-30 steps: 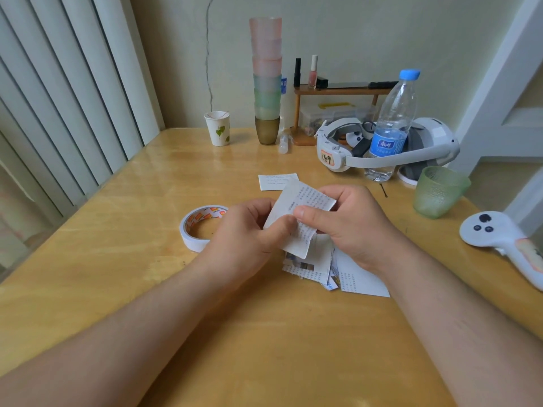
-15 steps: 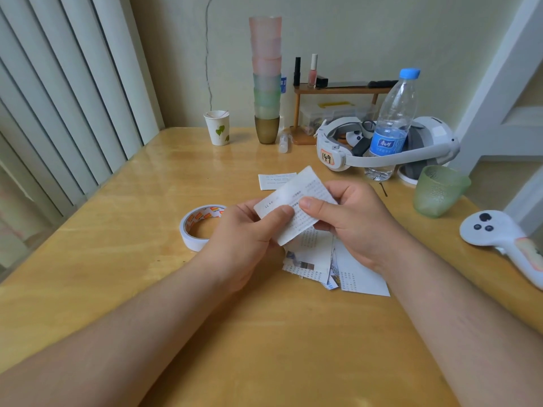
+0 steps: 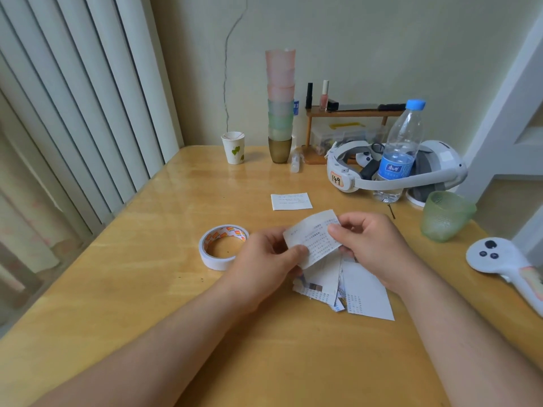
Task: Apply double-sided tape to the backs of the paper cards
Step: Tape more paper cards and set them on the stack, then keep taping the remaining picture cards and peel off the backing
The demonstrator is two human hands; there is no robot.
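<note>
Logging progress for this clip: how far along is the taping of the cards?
Possibly done: one card lies apart, farther back on the table; no tape is visible on it. In hand: the left hand and right hand both pinch a printed card, with no tape visible on it. Left: a pile of cards under the hands, and the tape roll lying untouched beside the left hand.

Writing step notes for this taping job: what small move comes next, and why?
Probably turn the white printed paper card face down: both the left hand and right hand pinch it with the print facing up, and the white double-sided tape roll lies untouched.
</note>
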